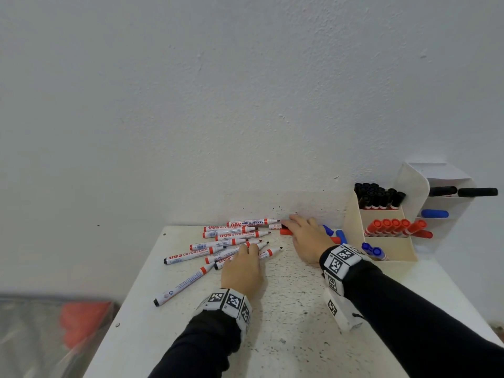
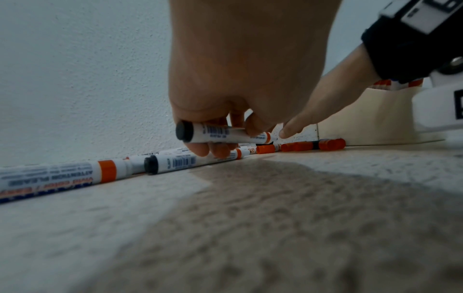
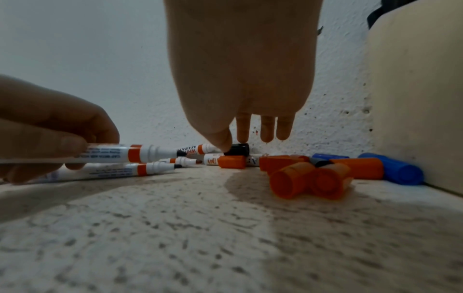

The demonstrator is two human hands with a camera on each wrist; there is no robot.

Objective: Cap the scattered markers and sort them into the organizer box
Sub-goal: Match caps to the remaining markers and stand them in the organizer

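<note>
- Holding one open marker (image 2: pixel 225 134) just off the table (image 1: pixel 286 309), the left hand (image 1: pixel 241 268) curls its fingers around the white barrel; its dark tip has no cap yet
- Reaching to 12 o'clock by the wall, the right hand (image 1: pixel 308 241) puts its thumb and first finger on a black cap (image 3: pixel 238 149); the other fingers are spread out straight
- About ten open markers (image 1: pixel 231 241) lie at 10 o'clock; loose red caps (image 3: pixel 308 178) and blue caps (image 3: pixel 398 170) wait near the organizer box (image 1: pixel 381 236) at 2 o'clock
- Many black, red and blue markers already stand in the box; I think the job is about half done
- Writing on the barrels says "WHITEBOARD MARKER 500"
</note>
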